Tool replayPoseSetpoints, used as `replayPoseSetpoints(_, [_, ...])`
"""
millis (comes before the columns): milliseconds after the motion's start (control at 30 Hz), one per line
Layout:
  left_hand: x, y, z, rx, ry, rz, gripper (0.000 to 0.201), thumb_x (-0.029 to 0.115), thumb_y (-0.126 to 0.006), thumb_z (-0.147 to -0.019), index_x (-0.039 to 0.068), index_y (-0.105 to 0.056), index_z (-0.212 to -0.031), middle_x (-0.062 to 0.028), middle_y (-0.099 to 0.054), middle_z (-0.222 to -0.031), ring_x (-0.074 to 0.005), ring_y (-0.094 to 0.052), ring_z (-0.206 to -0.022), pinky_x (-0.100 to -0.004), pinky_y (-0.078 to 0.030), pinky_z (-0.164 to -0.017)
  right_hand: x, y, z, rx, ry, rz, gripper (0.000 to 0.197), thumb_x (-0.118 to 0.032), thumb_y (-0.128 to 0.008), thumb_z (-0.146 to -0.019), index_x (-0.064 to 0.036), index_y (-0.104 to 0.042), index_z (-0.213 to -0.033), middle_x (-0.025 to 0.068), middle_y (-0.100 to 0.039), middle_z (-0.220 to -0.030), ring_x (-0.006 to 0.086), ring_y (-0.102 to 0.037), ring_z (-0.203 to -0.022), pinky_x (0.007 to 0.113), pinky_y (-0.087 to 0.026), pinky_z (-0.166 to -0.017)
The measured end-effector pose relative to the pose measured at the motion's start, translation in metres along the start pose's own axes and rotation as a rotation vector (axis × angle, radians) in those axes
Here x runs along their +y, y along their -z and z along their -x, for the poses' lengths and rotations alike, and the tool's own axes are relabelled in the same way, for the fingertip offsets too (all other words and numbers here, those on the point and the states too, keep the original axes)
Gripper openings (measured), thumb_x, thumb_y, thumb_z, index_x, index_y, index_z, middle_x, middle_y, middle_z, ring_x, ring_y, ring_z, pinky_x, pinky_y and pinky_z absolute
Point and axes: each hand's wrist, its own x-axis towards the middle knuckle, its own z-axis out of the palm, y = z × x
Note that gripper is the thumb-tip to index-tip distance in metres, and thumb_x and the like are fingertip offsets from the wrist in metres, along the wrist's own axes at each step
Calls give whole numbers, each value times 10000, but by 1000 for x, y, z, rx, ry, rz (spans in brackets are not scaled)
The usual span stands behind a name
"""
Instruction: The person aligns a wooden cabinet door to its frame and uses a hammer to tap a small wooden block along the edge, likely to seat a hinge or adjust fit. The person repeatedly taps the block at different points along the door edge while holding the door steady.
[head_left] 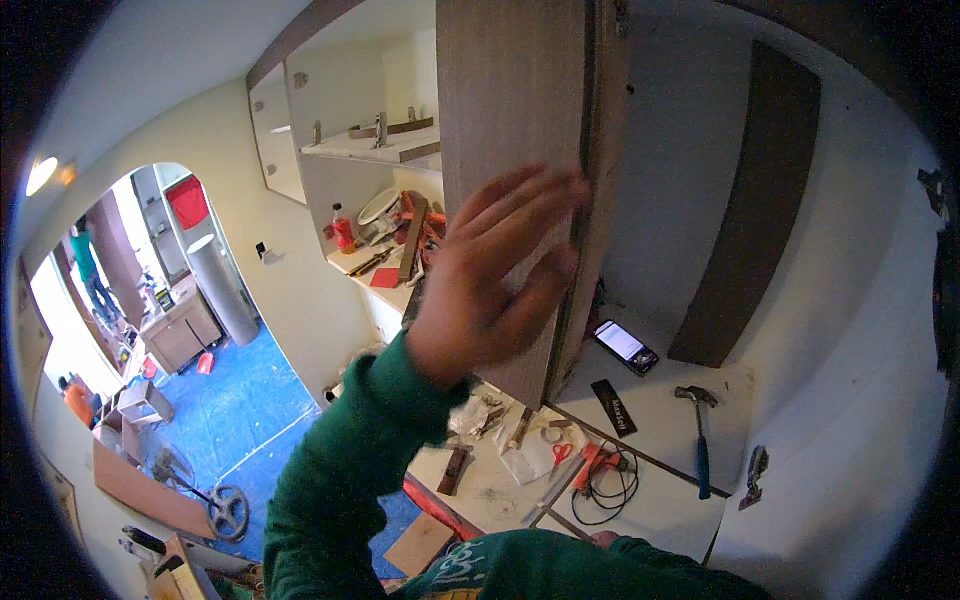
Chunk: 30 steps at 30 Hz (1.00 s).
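Observation:
My left hand is raised in front of a wood-grain cabinet door panel. Its fingers stretch toward the panel's right edge, with the thumb apart below them. Motion blurs the hand slightly, and I cannot tell how firmly it touches the wood. Nothing shows in its grasp. Only a sliver of my right hand peeks out low in the picture beside my green sleeve; its fingers are hidden. Nearest to it are a red-orange power tool and its black cord on the white work surface.
Inside the open cabinet lie a lit phone, a black strip and a hammer. Red scissors rest nearby. Shelves at the back hold a red bottle. Through the archway, blue sheeting covers the floor; a person stands beyond.

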Motion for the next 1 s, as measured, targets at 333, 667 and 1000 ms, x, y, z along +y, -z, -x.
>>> replayPoseSetpoints(333, [-96,-98,-77,290,59,-413,751,380,-587,-1006,76,-299,-1629,-184,-247,-1705,-402,-204,-1578,-562,-125,-1273,-70,16,-14,112,233,101,734,-788,-591,-871,-106,-719,-1113,93,-749,-869,268,-720,-733,421,-554,-691])
replayPoseSetpoints(667, [-113,-91,-58,257,-106,-361,660,413,-552,-1017,119,-410,-1591,-112,-321,-1689,-358,-230,-1576,-594,-94,-1270,-267,114,89,116,249,-470,376,-415,-754,-955,-70,-761,-1104,9,-660,-730,85,-559,-580,273,-448,-529])
replayPoseSetpoints(1000, [-117,-71,-121,373,-123,-366,695,465,-521,-1026,76,-397,-1588,-146,-339,-1674,-369,-258,-1561,-586,-83,-1271,-371,203,229,562,801,-763,365,-267,-784,-919,20,-700,-1129,110,-718,-907,186,-677,-723,309,-565,-660])
